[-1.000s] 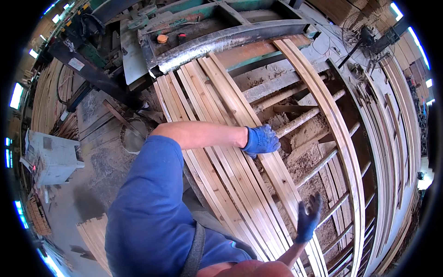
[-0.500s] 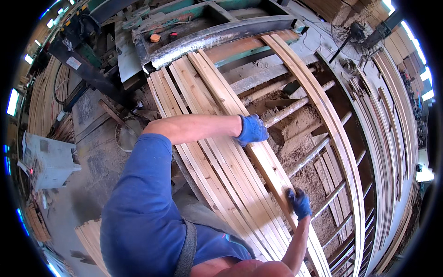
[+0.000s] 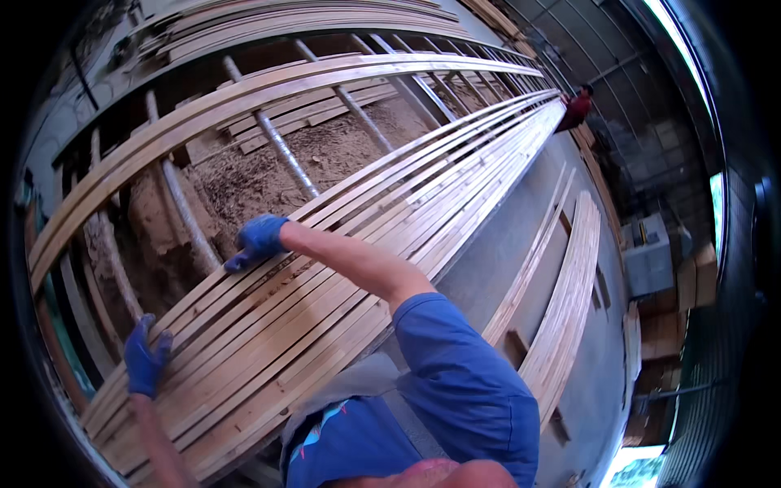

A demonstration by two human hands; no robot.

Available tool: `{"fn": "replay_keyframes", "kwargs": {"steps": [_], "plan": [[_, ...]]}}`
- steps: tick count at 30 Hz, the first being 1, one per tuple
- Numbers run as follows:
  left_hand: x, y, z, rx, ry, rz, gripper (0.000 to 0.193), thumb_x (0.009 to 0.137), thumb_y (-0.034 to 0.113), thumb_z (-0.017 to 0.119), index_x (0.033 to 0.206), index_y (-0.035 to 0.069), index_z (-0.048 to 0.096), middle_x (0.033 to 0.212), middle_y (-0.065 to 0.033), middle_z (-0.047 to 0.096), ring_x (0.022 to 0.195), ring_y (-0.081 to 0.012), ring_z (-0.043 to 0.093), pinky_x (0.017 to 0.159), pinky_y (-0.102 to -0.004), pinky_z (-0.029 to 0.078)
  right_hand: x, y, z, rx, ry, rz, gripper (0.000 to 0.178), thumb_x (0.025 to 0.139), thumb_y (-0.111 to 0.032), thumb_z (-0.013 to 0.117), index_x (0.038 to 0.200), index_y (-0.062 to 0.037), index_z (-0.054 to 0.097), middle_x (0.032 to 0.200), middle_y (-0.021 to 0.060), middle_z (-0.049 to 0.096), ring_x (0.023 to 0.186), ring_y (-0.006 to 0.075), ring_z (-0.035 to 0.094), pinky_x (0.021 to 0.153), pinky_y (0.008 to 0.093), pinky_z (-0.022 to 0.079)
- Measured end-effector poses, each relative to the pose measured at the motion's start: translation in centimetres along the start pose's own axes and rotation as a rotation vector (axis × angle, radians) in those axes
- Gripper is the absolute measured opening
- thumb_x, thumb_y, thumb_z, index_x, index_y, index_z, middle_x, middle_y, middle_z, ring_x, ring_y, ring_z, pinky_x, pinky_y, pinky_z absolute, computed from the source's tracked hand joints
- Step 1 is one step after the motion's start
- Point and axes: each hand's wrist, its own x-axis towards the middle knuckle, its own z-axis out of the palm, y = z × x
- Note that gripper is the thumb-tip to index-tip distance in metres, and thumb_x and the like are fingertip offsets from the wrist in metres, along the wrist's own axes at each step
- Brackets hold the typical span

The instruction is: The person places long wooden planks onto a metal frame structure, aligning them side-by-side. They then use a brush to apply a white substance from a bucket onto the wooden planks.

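Long pale wooden boards lie side by side across the roller frame, running from my front to the far right. My left hand, in a blue glove, holds the outer edge of the outermost boards near their close end, thumb on top and fingers over the far side. Farther along the same edge, my right hand, also gloved in blue, is closed over the outermost board, its fingertips dropping past the edge. My right arm stretches across the other boards.
Metal rollers span the frame over sawdust. Two separate long boards lie across them on the far side. Another person stands at the far end of the boards. More boards lie stacked on the right, near a grey box.
My view has swung right along the boards, bringing their far end and the other person into sight. My left hand is now near the close end, while my right reaches farther along the edge.
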Motion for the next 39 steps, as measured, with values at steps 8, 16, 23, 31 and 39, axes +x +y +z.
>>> {"fn": "replay_keyframes", "kwargs": {"steps": [8, 16, 23, 31, 39], "plan": [[1.8, 5.4, 2.4, 0.144, 0.051, -0.015, 0.03, 0.09, 0.035, 0.068, 0.092, 0.005, 0.069, 0.079, -0.0201, 0.066, 0.077, -0.0379, 0.065, 0.072, -0.0435, 0.052, -1.8, 0.3, 0.8, 0.084, 0.022, -0.005, 0.079, 0.077, -0.082, 0.049, 0.093, -0.0098, 0.076, 0.097, 0.0175, 0.072, 0.094, 0.038, 0.067, 0.085, 0.0455, 0.052], [0.0, 6.9, 3.0, 0.167, 0.017, 0.018, 0.033, 0.094, 0.035, 0.061, 0.086, 0.003, 0.064, 0.076, -0.0194, 0.063, 0.073, -0.0383, 0.063, 0.067, -0.0417, 0.048, -4.4, 0.5, 2.7, 0.108, -0.021, -0.084, 0.071, 0.084, -0.074, 0.05, 0.09, -0.0084, 0.076, 0.09, 0.0178, 0.072, 0.09, 0.0393, 0.067, 0.081, 0.0458, 0.051], [3.0, 9.3, 1.0, -0.03, -0.211, -0.094, 0.029, 0.096, 0.031, 0.059, 0.093, 0.003, 0.066, 0.083, -0.0183, 0.066, 0.078, -0.0348, 0.066, 0.071, -0.0388, 0.05, -3.7, 2.7, 0.1, 0.196, -0.113, -0.098, 0.065, 0.083, -0.07, 0.054, 0.098, -0.0101, 0.075, 0.095, 0.0164, 0.072, 0.091, 0.0371, 0.067, 0.081, 0.0444, 0.051], [7.1, 6.1, 3.5, 0.121, -0.353, 0.099, 0.042, 0.092, 0.048, 0.056, 0.1, 0.008, 0.068, 0.098, -0.0203, 0.068, 0.091, -0.0393, 0.065, 0.08, -0.0461, 0.052, -3.8, 5.7, -0.9, 0.021, -0.222, -0.012, 0.068, 0.086, -0.07, 0.055, 0.084, -0.0044, 0.073, 0.071, 0.0151, 0.068, 0.065, 0.0257, 0.063, 0.062, 0.0395, 0.049], [3.0, 5.4, 1.0, 0.165, -0.305, -0.246, 0.074, 0.085, 0.077, 0.044, 0.089, 0.007, 0.068, 0.086, -0.021, 0.067, 0.082, -0.0405, 0.064, 0.073, -0.0486, 0.05, 0.8, 4.4, 2.1, 0.397, -0.194, -0.265, 0.036, 0.095, -0.037, 0.063, 0.091, -0.002, 0.072, 0.069, 0.0062, 0.062, 0.069, 0.0126, 0.059, 0.063, 0.0306, 0.047]]}}
